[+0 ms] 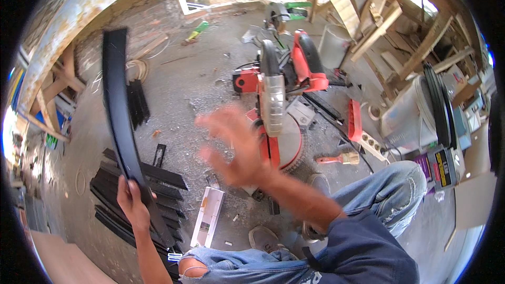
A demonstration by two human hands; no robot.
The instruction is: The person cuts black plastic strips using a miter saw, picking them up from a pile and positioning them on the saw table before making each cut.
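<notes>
My left hand (134,204) is closed around the lower part of a long black profile strip (117,84), which stands up at a slight tilt on the left. Nothing shows in my right hand (239,152), held in mid-air left of the saw; it is blurred, with fingers and thumb apart. Behind it a red and black mitre saw (272,100) with a silver blade guard rests on the floor. Below my left hand lies a pile of black strips (113,200), partly covered by the held one.
On the floor are a paintbrush (336,159), a white power strip (372,146) and a long white box (207,215). Farther back lies a green-handled tool (198,30). To the right stands a translucent bucket (407,113), and timber pieces (376,31) lean behind.
</notes>
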